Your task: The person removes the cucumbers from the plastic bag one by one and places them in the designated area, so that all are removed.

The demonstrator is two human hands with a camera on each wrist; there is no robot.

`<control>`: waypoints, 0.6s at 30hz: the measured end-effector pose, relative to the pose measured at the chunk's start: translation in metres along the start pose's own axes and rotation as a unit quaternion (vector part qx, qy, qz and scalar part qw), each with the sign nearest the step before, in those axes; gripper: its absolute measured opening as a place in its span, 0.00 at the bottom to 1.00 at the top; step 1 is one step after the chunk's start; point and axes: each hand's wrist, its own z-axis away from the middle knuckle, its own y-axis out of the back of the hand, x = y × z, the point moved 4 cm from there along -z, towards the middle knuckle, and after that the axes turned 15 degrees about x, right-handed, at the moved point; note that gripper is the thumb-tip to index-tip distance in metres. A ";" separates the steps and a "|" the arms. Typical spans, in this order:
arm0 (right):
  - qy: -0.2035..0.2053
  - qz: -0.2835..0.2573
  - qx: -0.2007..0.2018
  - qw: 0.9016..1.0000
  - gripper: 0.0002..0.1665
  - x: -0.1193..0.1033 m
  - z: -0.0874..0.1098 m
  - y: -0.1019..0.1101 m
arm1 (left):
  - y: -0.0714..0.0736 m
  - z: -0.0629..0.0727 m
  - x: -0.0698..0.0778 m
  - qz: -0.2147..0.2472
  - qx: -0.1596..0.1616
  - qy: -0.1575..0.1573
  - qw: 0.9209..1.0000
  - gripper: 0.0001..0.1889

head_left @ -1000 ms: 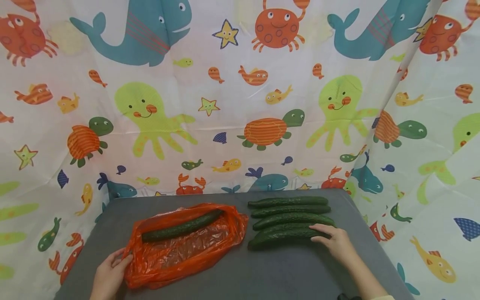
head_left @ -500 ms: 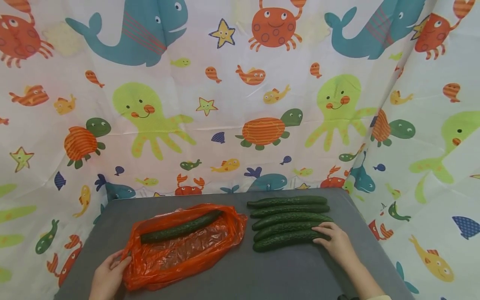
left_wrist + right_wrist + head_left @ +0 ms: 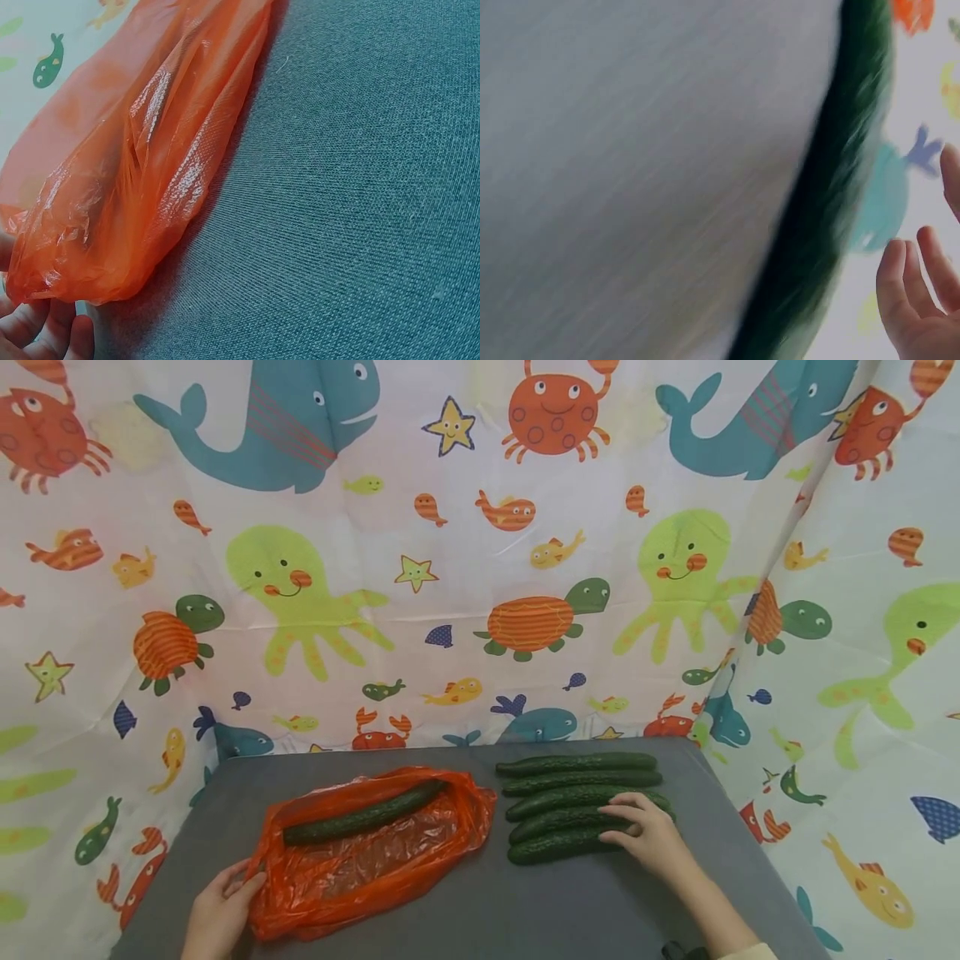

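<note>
An orange-red plastic bag (image 3: 352,902) lies on its side at the left of the table, its upper side spread wide. Inside it rests one long green cucumber (image 3: 367,817). My left hand (image 3: 219,912) pinches the bag's near left edge between thumb and fingers; the left wrist view shows fingertips (image 3: 81,336) beneath the plastic. On the right, several cucumbers lie side by side in a row, the nearest cucumber (image 3: 551,847) at the front. My right hand (image 3: 651,842) hovers over their right ends, thumb apart from loosely bent fingers, holding nothing. The right wrist view shows a blurred cucumber (image 3: 821,187) beside it.
A grey cloth-covered table (image 3: 540,914) carries everything. Curtains printed with sea animals (image 3: 450,527) close in the back and both sides. A small dark object (image 3: 682,952) shows at the bottom edge near my right forearm.
The front cucumber shifted slightly right and now lies level with the row. My right hand has released it and moved left and slightly up. The left hand and bag have stayed put.
</note>
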 end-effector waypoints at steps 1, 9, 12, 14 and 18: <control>0.007 -0.030 -0.007 1.000 0.22 -0.010 -0.003 -0.005 | 0.000 0.000 0.000 0.000 0.003 -0.003 1.000 0.39; 0.074 -0.188 -0.045 0.978 0.21 -0.084 -0.032 -0.058 | 0.000 0.000 0.003 0.010 0.005 -0.016 1.000 0.37; 0.071 -0.215 -0.067 0.972 0.20 -0.107 -0.041 -0.081 | 0.000 0.001 0.004 0.014 0.006 -0.019 1.000 0.36; 0.061 -0.221 -0.080 0.970 0.21 -0.118 -0.045 -0.096 | 0.000 0.000 0.004 0.015 0.004 -0.018 1.000 0.36; 0.033 -0.222 -0.106 0.969 0.22 -0.135 -0.050 -0.127 | 0.000 0.000 0.004 0.018 -0.002 -0.014 1.000 0.35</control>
